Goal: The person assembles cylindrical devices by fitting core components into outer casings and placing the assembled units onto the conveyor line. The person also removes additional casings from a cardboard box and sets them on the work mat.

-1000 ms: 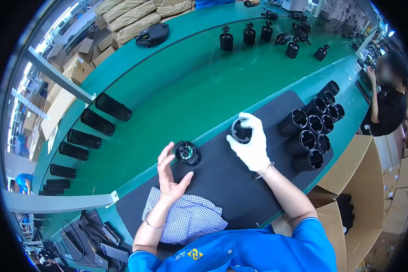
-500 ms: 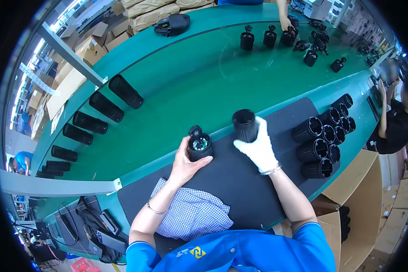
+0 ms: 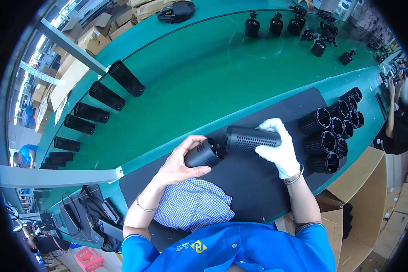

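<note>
My bare left hand [image 3: 182, 161] is wrapped round a short black cylindrical base [image 3: 199, 155], tilted with its top to the right. In my white-gloved right hand [image 3: 279, 147] is a black perforated cylindrical housing [image 3: 249, 138], lying nearly level with one end toward the base. Those two parts meet or nearly meet over the dark mat [image 3: 254, 195]; whether they touch I cannot tell. A checkered cloth [image 3: 192, 206] lies below my left hand. To the right of my gloved hand stand several black hollow housings [image 3: 319, 143] in a cluster.
Several black cylinders [image 3: 106, 95] line the left of the green surface [image 3: 181, 86]. Black bases with knobs [image 3: 276, 25] sit at the far side. A cardboard box [image 3: 360, 190] stands at right, a black bag [image 3: 99, 217] at lower left. Other people are at the edges.
My right hand has turned the housing from upright to nearly level. My left hand has tipped the base to the right, bringing their ends together. The far person's hand has drawn back.
</note>
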`<action>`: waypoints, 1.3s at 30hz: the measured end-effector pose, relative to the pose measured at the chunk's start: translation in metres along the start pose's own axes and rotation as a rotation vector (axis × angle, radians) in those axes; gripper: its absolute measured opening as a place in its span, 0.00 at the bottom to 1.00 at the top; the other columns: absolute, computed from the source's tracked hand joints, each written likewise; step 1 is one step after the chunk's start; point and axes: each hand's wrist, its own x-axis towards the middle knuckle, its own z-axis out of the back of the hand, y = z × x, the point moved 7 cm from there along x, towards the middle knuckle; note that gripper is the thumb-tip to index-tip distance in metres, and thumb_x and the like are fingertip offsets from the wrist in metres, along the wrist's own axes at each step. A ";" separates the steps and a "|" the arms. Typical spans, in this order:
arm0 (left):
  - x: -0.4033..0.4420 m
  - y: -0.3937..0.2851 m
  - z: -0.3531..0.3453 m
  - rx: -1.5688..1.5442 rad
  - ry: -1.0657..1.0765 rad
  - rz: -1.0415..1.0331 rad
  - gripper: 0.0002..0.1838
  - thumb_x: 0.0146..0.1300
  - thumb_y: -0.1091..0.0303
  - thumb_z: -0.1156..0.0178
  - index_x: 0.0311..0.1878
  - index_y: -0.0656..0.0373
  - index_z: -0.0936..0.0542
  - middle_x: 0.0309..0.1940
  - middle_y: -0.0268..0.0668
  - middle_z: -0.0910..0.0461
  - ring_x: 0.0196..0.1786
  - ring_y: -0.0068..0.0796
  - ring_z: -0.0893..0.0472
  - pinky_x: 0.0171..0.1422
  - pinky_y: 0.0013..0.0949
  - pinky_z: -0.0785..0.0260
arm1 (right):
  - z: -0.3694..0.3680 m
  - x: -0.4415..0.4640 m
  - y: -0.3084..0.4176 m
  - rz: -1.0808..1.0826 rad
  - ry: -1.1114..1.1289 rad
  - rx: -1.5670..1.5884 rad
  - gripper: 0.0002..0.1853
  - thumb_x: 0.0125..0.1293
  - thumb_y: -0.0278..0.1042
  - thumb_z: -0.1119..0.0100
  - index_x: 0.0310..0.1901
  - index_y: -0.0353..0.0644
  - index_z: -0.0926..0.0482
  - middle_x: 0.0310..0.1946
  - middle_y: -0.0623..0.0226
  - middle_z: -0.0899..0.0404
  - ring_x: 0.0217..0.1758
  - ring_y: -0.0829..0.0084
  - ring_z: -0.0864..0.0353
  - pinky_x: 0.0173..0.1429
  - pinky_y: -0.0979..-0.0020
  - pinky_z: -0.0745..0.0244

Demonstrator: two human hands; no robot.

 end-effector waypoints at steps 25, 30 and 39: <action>-0.003 -0.008 -0.034 -0.028 0.135 0.076 0.32 0.51 0.58 0.28 0.58 0.60 0.27 0.45 0.42 0.22 0.40 0.34 0.20 0.42 0.31 0.28 | -0.004 0.001 -0.012 0.044 0.099 0.092 0.12 0.53 0.31 0.35 0.40 0.44 0.23 0.32 0.68 0.24 0.29 0.79 0.28 0.32 0.77 0.32; -0.011 -0.003 -0.049 -0.120 0.136 0.237 0.32 0.51 0.60 0.29 0.58 0.62 0.27 0.45 0.42 0.22 0.36 0.30 0.21 0.38 0.26 0.29 | -0.007 0.002 -0.014 -0.064 0.046 0.088 0.10 0.54 0.32 0.37 0.38 0.44 0.24 0.30 0.69 0.25 0.28 0.80 0.29 0.31 0.77 0.34; 0.003 -0.019 -0.047 0.076 0.215 0.306 0.35 0.50 0.62 0.29 0.60 0.64 0.30 0.43 0.46 0.22 0.35 0.33 0.20 0.40 0.26 0.28 | -0.008 0.006 -0.017 -0.041 0.080 0.077 0.14 0.55 0.30 0.38 0.44 0.45 0.25 0.34 0.68 0.24 0.30 0.80 0.28 0.33 0.79 0.33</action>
